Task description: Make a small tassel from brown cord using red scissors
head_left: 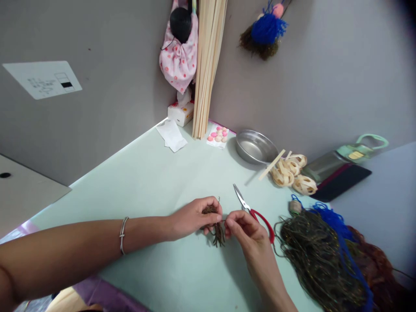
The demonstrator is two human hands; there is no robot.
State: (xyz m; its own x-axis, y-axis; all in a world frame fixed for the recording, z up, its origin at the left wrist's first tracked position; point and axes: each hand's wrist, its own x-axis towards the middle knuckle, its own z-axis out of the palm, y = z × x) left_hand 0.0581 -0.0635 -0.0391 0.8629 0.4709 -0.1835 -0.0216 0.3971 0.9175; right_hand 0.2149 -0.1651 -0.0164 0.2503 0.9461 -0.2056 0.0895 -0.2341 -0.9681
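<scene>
On pale table (pixel 156 173): left hand (pixel 191 216) and right hand (pixel 247 229) pinched on small brown tassel (pixel 217 227), half bound; scissors (pixel 251 210) beside, untouched.

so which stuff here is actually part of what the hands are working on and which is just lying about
In hand:
left hand and right hand, both pinching the small brown thread tassel

Lying about:
red-handled scissors
dark green thread heap
round steel bowl
coiled pale strip bands
pink and cream beads
bundle of pale wooden strips

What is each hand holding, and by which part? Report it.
The left hand pinches the small brown thread bundle at its top; the right hand pinches it beside that. The loose ends hang free.
</scene>
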